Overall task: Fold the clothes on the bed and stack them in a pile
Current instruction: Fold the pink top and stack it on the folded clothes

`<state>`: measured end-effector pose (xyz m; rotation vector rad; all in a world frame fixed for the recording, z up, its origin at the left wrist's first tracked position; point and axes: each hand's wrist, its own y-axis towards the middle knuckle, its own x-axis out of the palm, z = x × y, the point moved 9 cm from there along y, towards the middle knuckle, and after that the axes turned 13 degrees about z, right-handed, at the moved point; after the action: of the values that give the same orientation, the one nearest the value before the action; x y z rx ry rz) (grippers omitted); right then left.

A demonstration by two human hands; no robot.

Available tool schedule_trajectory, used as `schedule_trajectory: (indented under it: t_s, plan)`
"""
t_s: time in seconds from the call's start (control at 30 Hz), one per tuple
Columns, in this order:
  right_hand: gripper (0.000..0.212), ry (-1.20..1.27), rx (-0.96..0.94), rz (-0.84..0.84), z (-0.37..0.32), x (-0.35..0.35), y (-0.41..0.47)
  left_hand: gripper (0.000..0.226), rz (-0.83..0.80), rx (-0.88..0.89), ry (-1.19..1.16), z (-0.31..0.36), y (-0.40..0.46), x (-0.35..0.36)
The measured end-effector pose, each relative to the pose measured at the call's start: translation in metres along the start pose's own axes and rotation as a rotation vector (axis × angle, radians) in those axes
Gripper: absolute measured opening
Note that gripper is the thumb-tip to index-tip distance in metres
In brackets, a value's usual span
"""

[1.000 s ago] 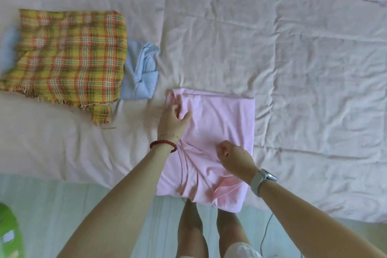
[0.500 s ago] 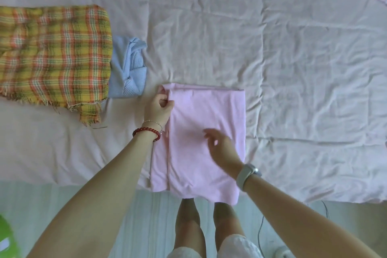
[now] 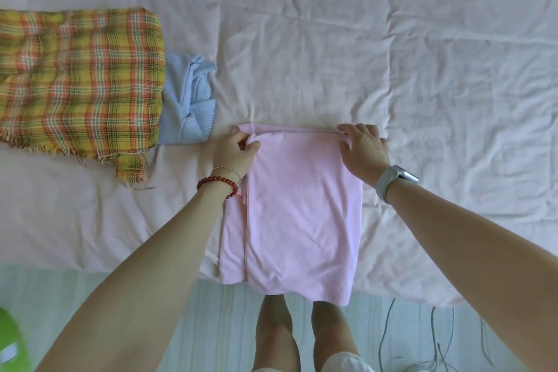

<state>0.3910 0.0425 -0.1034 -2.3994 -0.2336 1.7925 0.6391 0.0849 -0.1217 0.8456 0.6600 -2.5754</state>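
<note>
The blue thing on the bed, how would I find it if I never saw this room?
Start at the big pale bed cover and find the yellow plaid cloth on its left side. Peeking out from that cloth's right edge is the blue thing, a small folded garment. It is the only blue, finely ribbed piece; the pink garment nearby is plain.

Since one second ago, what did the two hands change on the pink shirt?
The right hand moved from the middle of the pink cotton shirt up to its far right corner. The left hand still pinches the far left corner. The yellow plaid cloth and the folded blue striped shirt stayed in place.
</note>
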Motion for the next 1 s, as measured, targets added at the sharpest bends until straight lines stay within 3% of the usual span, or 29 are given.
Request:
schedule_trajectory:
  t_s: [0.1, 0.17, 0.27, 0.43, 0.6, 0.7, 0.83, 1.0]
  plan:
    - [0.03, -0.074, -0.013, -0.001, 0.005, 0.0, 0.003, 0.006, -0.001, 0.147, -0.024, 0.015, -0.017, -0.009]
    - [0.029, -0.091, -0.031, 0.013, 0.007, -0.001, 0.002, 0.018, -0.001, 0.213, 0.008, 0.017, -0.031, -0.012]
    - [0.029, -0.034, -0.015, 0.015, 0.006, -0.001, 0.005, 0.013, 0.138, 0.29, 0.019, 0.02, -0.027, -0.028]
    - [0.024, 0.066, 0.059, 0.069, 0.002, 0.002, 0.014, 0.019, 0.141, 0.072, 0.016, 0.0, 0.012, -0.023]
    - [0.05, 0.202, 0.246, 0.13, 0.015, 0.003, -0.01, 0.021, -0.093, -0.219, -0.079, -0.039, -0.009, -0.009]
    - [0.056, 0.335, 0.345, 0.123, 0.025, 0.016, -0.056, 0.014, -0.101, -0.322, -0.19, -0.062, -0.051, -0.017]
    - [0.047, 0.369, 0.534, 0.039, 0.04, 0.044, -0.122, 0.014, 0.037, -0.354, -0.063, -0.086, -0.095, -0.03]
    - [0.033, 0.315, 0.66, -0.021, 0.053, 0.061, -0.164, 0.04, -0.098, -0.259, 0.111, -0.097, -0.133, -0.012]
